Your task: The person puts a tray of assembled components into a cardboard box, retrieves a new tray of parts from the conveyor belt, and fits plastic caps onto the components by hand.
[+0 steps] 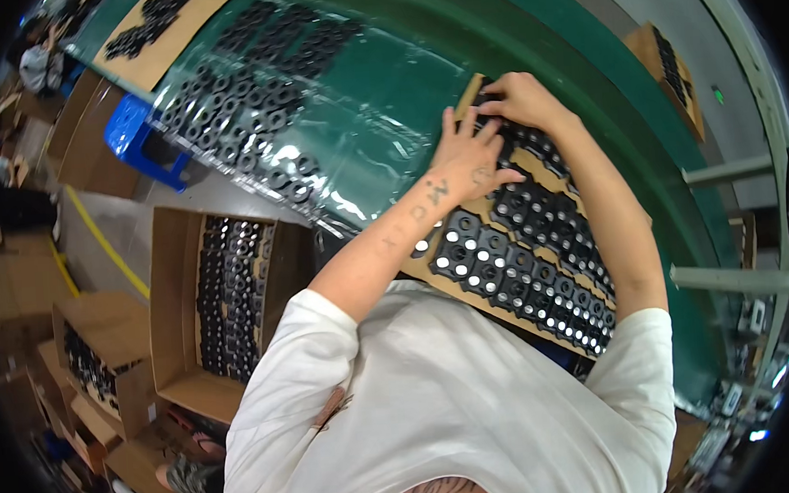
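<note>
The left hand (469, 162) lies over the far left end of a cardboard sheet (525, 159), its fingers spread and its thumb held wide; it grips nothing that shows. The right hand (523, 98), just beyond it, has its fingers bent down with thumb and forefinger near each other, and whether they pinch a part cannot be told. A narrow brown strip (471, 95) shows beside the fingertips. Around them spreads a green table (437, 59), with loose black rings (268, 96) under shiny clear plastic to the left and a brown board (144, 70) farther left. At the far right rests a smaller brown board (640, 55) of dark pieces. On the floor at left are a blue stool (130, 127) and, nearer, an open cardboard box (172, 301) holding more dark pieces. The forearms and left hand hide some of the sheet. Its black parts (541, 283) sit in close rows near the person's body, dark and blocky with scalloped edges, round hollows and bright white discs; brown gaps part the rows.
</note>
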A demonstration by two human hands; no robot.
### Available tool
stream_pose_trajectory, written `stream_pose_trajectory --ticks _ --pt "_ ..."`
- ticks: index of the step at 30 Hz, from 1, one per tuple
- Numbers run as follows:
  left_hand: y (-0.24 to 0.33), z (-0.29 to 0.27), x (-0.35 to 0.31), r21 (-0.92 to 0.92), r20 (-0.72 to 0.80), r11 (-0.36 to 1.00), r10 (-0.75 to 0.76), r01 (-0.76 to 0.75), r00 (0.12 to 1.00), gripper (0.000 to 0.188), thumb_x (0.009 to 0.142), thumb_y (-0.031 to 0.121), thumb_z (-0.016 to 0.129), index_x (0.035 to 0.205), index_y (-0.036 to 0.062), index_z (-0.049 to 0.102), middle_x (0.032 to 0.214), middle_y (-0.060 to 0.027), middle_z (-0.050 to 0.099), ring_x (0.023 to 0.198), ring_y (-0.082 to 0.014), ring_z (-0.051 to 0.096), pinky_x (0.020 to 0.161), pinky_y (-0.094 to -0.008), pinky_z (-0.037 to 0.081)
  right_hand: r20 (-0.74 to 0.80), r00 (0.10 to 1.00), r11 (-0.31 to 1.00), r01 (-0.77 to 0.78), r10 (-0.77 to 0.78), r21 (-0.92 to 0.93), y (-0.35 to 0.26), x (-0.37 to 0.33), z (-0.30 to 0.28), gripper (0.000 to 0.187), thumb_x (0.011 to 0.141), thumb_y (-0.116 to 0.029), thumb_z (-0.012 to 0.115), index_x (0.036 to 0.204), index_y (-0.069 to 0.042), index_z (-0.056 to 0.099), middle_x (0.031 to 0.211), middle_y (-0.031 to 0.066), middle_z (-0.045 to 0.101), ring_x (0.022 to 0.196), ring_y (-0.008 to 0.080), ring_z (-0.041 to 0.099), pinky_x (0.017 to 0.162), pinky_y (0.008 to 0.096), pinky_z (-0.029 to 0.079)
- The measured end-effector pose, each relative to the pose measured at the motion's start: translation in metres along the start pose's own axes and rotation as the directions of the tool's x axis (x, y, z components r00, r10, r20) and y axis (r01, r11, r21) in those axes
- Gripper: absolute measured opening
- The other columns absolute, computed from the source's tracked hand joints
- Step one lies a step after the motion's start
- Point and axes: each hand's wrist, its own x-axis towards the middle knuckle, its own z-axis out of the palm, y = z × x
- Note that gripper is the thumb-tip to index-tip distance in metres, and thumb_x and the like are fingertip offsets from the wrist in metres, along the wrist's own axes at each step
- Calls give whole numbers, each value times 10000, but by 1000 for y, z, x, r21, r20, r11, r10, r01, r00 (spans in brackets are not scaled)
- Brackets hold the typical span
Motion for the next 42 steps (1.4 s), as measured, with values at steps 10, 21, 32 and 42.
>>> stream_pose_trajectory --ticks 10,21,32,42 --pt "1 29 17 83 -216 992 110 -94 970 764 950 701 462 1319 50 621 1493 -121 517 1415 -439 395 1141 -719 200 10 876 876 482 -482 -36 -194 47 67 145 861 -173 684 959 -89 749 1010 92 696 919 332 676 797 444 556" --pt "-8 9 11 100 -196 994 57 -38 979 768 934 701 481 1322 56 630 1514 -104 510 1417 -469 388 1153 -714 207 -248 837 865 501 -488 -12 -224 67 72 301 831 -292 721 846 7 747 888 181 704 736 382 697 697 459 579" --pt "35 6 34 74 -145 985 168 -158 975 765 929 698 483 1368 81 590 1473 -143 522 1405 -402 406 1158 -736 146 -229 956 983 -174 184 65 17 -41 -36 227 808 -174 772 832 50 748 830 139 685 668 296 622 663 383 522" --pt "34 -37 4 114 -102 991 78 -66 992 698 877 704 556 1128 86 759 1307 -157 591 1289 -388 426 1120 -756 142 -183 978 986 -119 96 -120 -22 -38 -27 269 732 -203 777 736 43 670 755 186 677 661 384 628 677 453 535"
